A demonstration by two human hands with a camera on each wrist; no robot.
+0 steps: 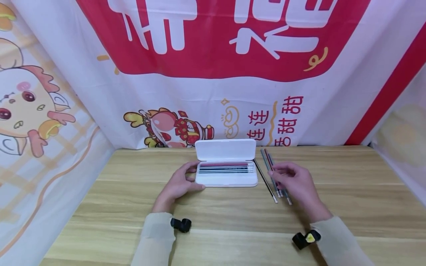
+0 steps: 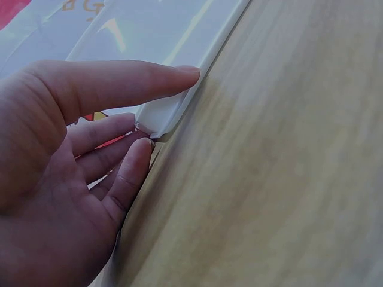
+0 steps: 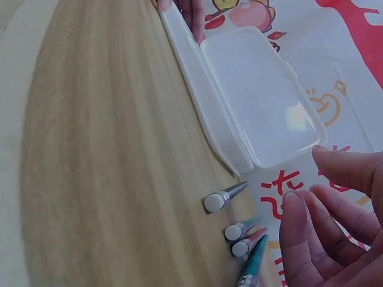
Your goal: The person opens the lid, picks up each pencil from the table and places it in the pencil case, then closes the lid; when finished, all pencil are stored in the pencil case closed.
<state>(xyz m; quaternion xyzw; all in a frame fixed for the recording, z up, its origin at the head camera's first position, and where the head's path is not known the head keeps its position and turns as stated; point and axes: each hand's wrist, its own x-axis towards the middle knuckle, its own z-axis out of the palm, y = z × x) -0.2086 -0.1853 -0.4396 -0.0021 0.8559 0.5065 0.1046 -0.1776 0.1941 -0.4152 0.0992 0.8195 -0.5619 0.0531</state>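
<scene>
Loose pencils [image 1: 265,181] on bench [image 1: 233,221], eraser ends nearside, long axes slanting away leftward; right hand [image 1: 296,181] over them, thumb and fingertips slightly parted. White case [image 1: 226,180] just left, long axis crosswise, left hand [image 1: 179,181] gripping its left end; pencil row [image 1: 224,169] inside lengthwise, erasers right. Raised lid [image 1: 225,149] behind.

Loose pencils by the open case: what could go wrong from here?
The loose pencils lie close together, so the right hand may knock a neighbour and set it rolling. The left hand holds the case at its left end, so a bump at the other end could swivel it. The raised lid might drop if jolted.
</scene>
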